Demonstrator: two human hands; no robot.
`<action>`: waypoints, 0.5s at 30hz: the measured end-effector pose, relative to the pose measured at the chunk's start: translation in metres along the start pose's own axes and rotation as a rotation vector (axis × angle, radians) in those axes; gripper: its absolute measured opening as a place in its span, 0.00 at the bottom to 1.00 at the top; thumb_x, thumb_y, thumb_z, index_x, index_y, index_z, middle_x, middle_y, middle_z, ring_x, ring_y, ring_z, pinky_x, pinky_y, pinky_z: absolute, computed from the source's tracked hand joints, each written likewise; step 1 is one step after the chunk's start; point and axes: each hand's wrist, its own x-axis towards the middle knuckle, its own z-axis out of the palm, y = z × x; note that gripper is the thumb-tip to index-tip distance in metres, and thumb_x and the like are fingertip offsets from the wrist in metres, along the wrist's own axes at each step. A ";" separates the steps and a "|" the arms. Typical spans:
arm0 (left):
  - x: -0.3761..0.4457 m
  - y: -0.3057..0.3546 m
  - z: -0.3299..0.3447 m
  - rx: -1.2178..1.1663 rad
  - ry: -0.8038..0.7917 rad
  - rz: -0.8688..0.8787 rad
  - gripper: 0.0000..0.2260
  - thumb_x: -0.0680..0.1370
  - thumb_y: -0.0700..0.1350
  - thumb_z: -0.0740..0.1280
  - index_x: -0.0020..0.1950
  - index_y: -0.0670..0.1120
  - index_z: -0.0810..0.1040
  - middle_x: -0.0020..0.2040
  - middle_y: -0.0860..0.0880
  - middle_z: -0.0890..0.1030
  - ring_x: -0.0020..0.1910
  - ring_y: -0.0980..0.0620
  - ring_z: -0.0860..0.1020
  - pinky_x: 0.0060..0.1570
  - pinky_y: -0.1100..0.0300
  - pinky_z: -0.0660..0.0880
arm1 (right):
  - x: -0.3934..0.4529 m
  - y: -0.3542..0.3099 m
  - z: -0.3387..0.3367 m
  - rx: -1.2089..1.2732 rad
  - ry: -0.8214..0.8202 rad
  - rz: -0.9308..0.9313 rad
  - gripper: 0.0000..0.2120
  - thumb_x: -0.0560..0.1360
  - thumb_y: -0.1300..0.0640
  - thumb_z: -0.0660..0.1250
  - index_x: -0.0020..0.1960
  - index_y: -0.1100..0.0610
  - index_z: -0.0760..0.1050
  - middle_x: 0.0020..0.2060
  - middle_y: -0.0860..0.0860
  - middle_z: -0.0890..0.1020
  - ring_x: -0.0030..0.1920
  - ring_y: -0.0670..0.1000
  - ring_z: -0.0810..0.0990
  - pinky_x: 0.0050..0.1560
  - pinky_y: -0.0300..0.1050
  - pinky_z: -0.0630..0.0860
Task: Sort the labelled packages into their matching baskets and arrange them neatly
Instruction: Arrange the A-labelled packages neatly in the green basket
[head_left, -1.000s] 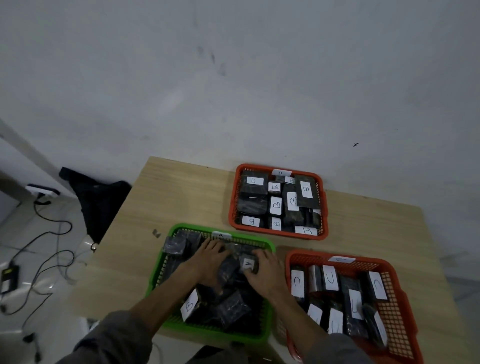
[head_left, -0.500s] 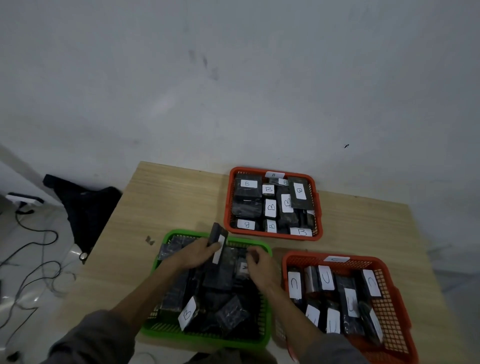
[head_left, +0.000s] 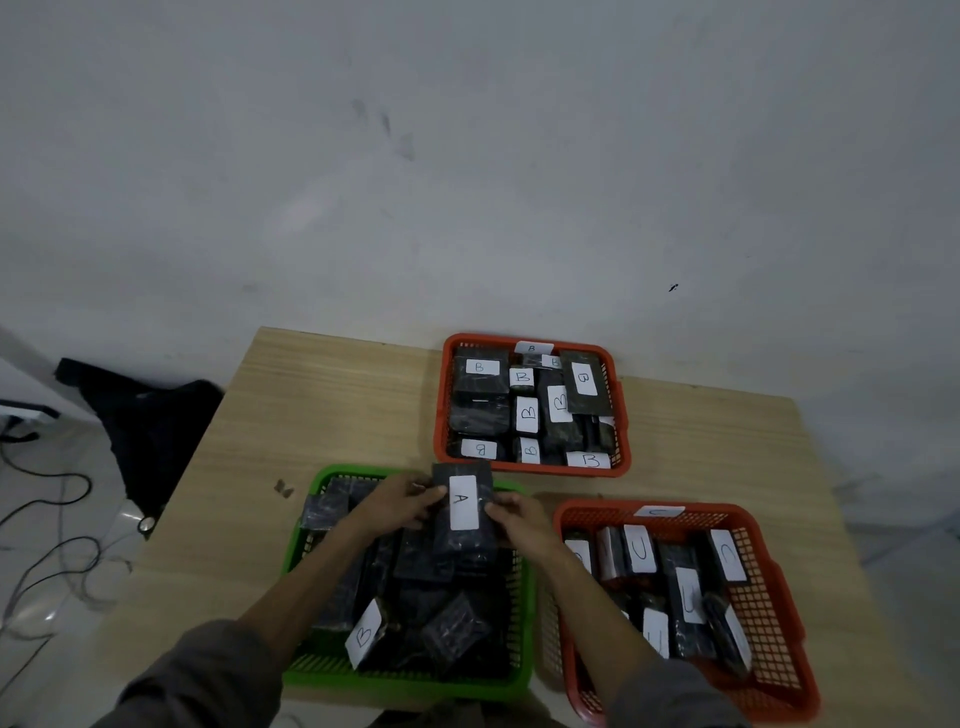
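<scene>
Since the earlier frame, you have turned the package (head_left: 462, 512) so its "A" label faces up. Your left hand (head_left: 395, 503) and right hand (head_left: 519, 525) pinch its side edges with curled fingers, above the far end of the green basket (head_left: 410, 680). One "B" package (head_left: 366, 631) lies inside that basket.

hands (head_left: 457, 512) gripping A package (head_left: 462, 512), green basket (head_left: 410, 680)
</scene>
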 end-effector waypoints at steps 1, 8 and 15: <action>0.002 -0.002 0.002 0.166 0.072 0.037 0.15 0.79 0.49 0.68 0.60 0.41 0.77 0.53 0.44 0.82 0.50 0.49 0.81 0.49 0.56 0.77 | -0.001 0.002 -0.009 -0.023 0.017 0.011 0.12 0.80 0.58 0.67 0.62 0.58 0.77 0.57 0.54 0.83 0.58 0.54 0.82 0.62 0.53 0.78; 0.000 -0.015 0.034 0.976 0.197 0.065 0.35 0.73 0.60 0.70 0.73 0.47 0.63 0.68 0.43 0.67 0.68 0.41 0.67 0.63 0.47 0.70 | -0.012 0.020 -0.038 -0.095 0.147 0.027 0.08 0.79 0.59 0.67 0.57 0.59 0.79 0.54 0.54 0.83 0.56 0.53 0.81 0.58 0.48 0.79; -0.004 -0.016 0.053 0.776 0.183 -0.046 0.47 0.65 0.57 0.78 0.75 0.48 0.54 0.74 0.42 0.52 0.71 0.38 0.60 0.65 0.40 0.69 | -0.021 0.014 -0.023 -0.247 0.157 0.020 0.08 0.71 0.51 0.73 0.42 0.56 0.82 0.38 0.48 0.85 0.42 0.47 0.84 0.41 0.40 0.78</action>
